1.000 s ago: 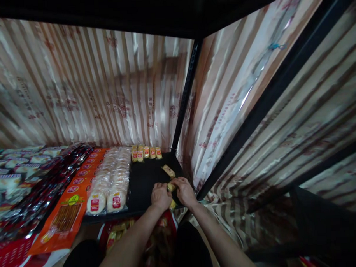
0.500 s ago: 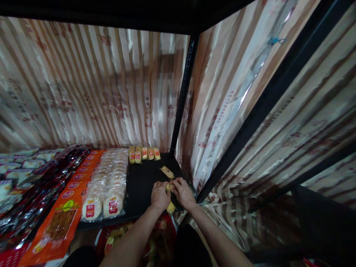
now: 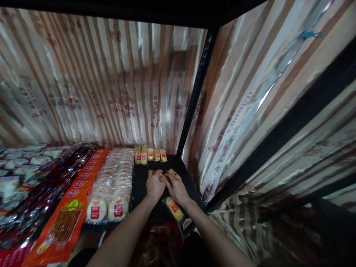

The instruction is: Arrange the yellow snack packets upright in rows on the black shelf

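Over the black shelf (image 3: 141, 180), my left hand (image 3: 155, 185) and my right hand (image 3: 176, 189) come together with fingers closed around a small yellow wrapped cake (image 3: 162, 176). Most of that cake is hidden by my fingers. Another wrapped cake (image 3: 174, 208) with a red label lies at the shelf's front edge, below my right wrist. Just beyond my right hand a further cake packet (image 3: 174, 173) lies slanted, partly covered. At the back of the shelf stands a row of the same yellow packets (image 3: 150, 154), red labels facing me.
Left of my hands are two rows of round white packaged cakes (image 3: 118, 209), orange snack bags (image 3: 64, 223), dark shiny packets (image 3: 48, 181) and white packets (image 3: 6, 186). A black post (image 3: 197, 94) rises at the corner before striped curtains (image 3: 120, 81). Below, a red bag is dimly visible.
Both hands have moved back and left over the shelf with the cake between them. The front packet, partly hidden before, now shows its label. The view has turned slightly left.
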`<state>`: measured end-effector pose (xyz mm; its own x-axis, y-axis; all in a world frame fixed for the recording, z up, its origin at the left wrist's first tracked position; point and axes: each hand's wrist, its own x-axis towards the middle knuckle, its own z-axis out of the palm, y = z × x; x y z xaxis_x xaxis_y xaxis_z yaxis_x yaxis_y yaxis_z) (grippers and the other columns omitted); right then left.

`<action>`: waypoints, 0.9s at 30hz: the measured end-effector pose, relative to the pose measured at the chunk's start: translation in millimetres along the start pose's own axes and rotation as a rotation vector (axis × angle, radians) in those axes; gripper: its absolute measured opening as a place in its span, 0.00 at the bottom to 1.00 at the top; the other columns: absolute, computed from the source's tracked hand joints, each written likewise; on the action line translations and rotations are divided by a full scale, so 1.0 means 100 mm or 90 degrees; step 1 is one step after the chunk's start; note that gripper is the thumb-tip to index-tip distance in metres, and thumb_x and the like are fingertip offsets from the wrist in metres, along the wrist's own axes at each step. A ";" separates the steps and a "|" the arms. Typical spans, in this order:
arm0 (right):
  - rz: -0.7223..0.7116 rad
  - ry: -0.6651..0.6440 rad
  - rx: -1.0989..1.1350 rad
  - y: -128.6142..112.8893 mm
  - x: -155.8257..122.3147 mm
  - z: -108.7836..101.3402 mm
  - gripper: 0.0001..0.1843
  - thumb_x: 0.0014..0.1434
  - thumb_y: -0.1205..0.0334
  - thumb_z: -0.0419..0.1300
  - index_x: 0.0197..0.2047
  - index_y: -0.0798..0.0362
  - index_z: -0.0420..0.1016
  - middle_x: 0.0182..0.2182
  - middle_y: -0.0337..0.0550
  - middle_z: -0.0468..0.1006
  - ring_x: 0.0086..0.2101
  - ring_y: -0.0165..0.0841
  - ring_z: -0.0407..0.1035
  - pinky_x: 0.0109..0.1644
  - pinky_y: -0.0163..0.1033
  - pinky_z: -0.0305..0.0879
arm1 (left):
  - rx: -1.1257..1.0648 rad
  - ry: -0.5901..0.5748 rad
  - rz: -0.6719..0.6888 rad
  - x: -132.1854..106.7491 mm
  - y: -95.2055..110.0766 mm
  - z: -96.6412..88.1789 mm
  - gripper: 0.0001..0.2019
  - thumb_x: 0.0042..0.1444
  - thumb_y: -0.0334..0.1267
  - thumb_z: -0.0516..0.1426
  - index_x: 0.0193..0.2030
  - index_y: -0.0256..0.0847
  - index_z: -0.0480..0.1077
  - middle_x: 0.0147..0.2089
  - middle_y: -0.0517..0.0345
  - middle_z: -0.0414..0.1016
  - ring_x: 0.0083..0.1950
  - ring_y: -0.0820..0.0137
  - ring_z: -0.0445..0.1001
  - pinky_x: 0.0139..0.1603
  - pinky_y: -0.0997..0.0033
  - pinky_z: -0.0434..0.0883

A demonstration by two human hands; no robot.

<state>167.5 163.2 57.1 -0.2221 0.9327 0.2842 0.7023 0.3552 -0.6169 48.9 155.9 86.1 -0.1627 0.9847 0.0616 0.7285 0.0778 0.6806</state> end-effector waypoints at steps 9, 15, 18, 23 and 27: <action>0.058 0.088 0.060 -0.04 0.33 0.61 0.19 0.50 0.71 0.52 0.45 0.54 0.73 0.38 0.49 0.74 0.39 0.36 0.70 0.46 0.40 0.66 | 0.037 0.059 -0.019 0.34 -0.17 -0.18 0.18 0.54 0.33 0.50 0.52 0.40 0.67 0.50 0.49 0.64 0.51 0.67 0.68 0.52 0.72 0.65; 0.149 0.148 0.077 0.07 0.59 0.83 0.17 0.52 0.65 0.52 0.44 0.56 0.74 0.32 0.47 0.74 0.33 0.36 0.70 0.40 0.39 0.66 | -0.040 0.077 -0.029 0.46 -0.19 -0.07 0.22 0.55 0.30 0.47 0.57 0.35 0.59 0.57 0.43 0.61 0.54 0.65 0.67 0.53 0.71 0.64; 0.167 0.185 0.095 0.11 0.68 0.89 0.16 0.53 0.61 0.52 0.42 0.54 0.74 0.32 0.46 0.75 0.34 0.36 0.70 0.39 0.38 0.65 | -0.054 0.069 -0.045 0.50 -0.22 0.01 0.21 0.55 0.30 0.47 0.56 0.36 0.60 0.57 0.46 0.62 0.56 0.67 0.65 0.56 0.72 0.62; 0.205 0.203 0.129 0.16 0.83 0.93 0.18 0.54 0.56 0.51 0.45 0.54 0.71 0.34 0.45 0.76 0.34 0.35 0.70 0.39 0.37 0.65 | -0.079 0.050 -0.035 0.57 -0.31 0.14 0.17 0.59 0.33 0.44 0.52 0.33 0.64 0.55 0.46 0.67 0.56 0.68 0.66 0.58 0.72 0.61; 0.246 0.197 0.141 0.16 0.96 0.91 0.16 0.53 0.58 0.53 0.45 0.54 0.68 0.33 0.44 0.76 0.32 0.34 0.71 0.34 0.36 0.64 | -0.079 0.043 -0.028 0.64 -0.32 0.16 0.18 0.59 0.32 0.43 0.52 0.34 0.65 0.56 0.48 0.68 0.58 0.68 0.64 0.60 0.72 0.57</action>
<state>95.6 264.3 8.2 0.2581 0.9476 0.1883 0.5270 0.0252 -0.8495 25.9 219.1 56.7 -0.2395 0.9679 0.0756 0.6330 0.0966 0.7681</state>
